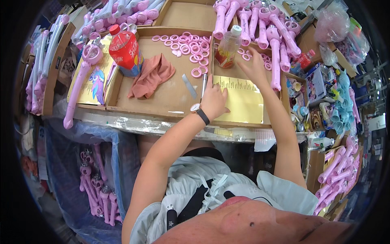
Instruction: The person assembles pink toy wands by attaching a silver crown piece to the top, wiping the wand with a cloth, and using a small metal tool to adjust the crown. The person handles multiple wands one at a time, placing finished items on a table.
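Note:
My left hand [214, 100], with a watch on its wrist, rests at the left edge of a yellow printed sheet [241, 107]. Its fingers are apart and nothing shows in them. Just left of these fingers lies a slim pen-like tool [204, 85]. My right hand [255, 67] reaches over the far right of the tray with thumb and fingers spread, holding nothing I can see. Small pink rings [267, 61] lie beside it, and a clear bottle [228, 49] holding some amber drink stands to its left. More pink rings [195, 49] are heaped in the middle compartment.
A red-labelled bottle [124, 51], a salmon cloth [154, 77] and a grey strip [189, 86] sit in the cardboard tray [158, 110]. Pink wand toys [275, 53] pile at the far right; one wand [77, 89] overhangs the left front edge. A blue-lined bin [115, 162] holds more.

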